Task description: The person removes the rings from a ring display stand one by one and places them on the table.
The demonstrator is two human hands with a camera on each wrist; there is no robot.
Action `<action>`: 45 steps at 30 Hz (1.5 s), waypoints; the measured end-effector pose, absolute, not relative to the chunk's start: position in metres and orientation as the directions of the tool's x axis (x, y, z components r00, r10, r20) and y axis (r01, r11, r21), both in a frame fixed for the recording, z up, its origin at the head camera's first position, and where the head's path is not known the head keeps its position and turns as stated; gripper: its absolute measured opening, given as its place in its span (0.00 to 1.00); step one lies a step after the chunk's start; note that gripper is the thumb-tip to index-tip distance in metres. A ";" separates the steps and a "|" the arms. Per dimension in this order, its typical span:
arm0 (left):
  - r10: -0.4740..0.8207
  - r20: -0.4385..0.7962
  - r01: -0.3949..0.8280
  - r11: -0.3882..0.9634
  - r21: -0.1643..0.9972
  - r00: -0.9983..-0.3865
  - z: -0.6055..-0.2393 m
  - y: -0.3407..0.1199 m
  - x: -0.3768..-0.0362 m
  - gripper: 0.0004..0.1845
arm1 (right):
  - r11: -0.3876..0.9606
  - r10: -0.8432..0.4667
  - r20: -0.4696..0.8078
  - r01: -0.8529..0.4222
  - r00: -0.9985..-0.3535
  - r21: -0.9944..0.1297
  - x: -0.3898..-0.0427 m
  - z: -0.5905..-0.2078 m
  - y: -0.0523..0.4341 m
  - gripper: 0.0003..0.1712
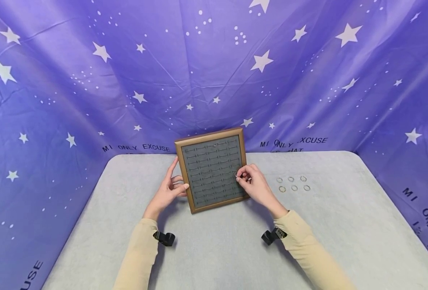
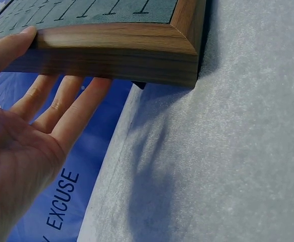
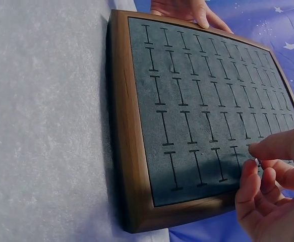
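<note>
Between the two hands on the bench stands the ring tray (image 1: 214,169) — left hand (image 1: 170,189) bracing its edge with straight fingers, right hand (image 1: 252,183) pinching a ring (image 1: 236,175) at a slot — pressing it home likely calls for steady aim.

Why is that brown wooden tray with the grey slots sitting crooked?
The brown wooden-framed tray with grey slotted padding sits turned at an angle to the grey table edge. The left hand steadies its side. The small metal rings lie tidily in two rows. Nothing looks spilled or broken.
</note>
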State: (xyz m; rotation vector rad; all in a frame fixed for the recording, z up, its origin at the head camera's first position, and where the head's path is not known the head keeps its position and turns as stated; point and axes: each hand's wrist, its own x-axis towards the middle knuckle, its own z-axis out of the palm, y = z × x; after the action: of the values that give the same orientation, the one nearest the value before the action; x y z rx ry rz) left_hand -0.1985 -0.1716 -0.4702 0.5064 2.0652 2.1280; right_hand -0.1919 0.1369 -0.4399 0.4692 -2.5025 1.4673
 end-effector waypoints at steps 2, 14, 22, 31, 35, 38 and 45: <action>0.324 0.147 0.137 -0.054 0.989 -0.934 -0.471 -0.172 -0.199 0.50 | 0.454 -0.175 0.321 -0.366 -0.931 -0.812 -0.191 -0.441 0.138 0.06; 0.328 0.139 0.127 -0.058 0.990 -0.934 -0.472 -0.171 -0.198 0.50 | 0.426 -0.169 0.270 -0.318 -0.948 -0.847 -0.181 -0.447 0.143 0.05; 0.324 0.133 0.122 -0.053 0.991 -0.937 -0.472 -0.172 -0.198 0.50 | 0.435 -0.176 0.261 -0.313 -0.949 -0.845 -0.177 -0.454 0.150 0.07; 0.320 0.105 0.095 -0.047 0.994 -0.942 -0.471 -0.173 -0.199 0.50 | 0.417 -0.159 0.232 -0.278 -0.960 -0.865 -0.173 -0.463 0.158 0.06; 0.319 0.100 0.093 -0.037 0.995 -0.943 -0.470 -0.173 -0.198 0.50 | 0.416 -0.151 0.214 -0.258 -0.965 -0.872 -0.171 -0.464 0.162 0.05; 0.314 0.103 0.095 -0.039 0.995 -0.944 -0.470 -0.172 -0.197 0.50 | 0.419 -0.150 0.207 -0.252 -0.967 -0.872 -0.170 -0.465 0.166 0.05; 0.311 0.131 0.125 -0.041 0.991 -0.941 -0.473 -0.171 -0.198 0.50 | 0.434 -0.168 0.185 -0.241 -0.968 -0.868 -0.168 -0.467 0.177 0.05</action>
State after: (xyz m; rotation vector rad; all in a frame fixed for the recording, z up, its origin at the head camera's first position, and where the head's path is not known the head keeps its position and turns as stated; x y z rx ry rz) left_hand -0.1979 -0.1713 -0.4726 0.4764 2.0787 2.1233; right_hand -0.1677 0.1772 -0.4667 0.3708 -2.6001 1.5916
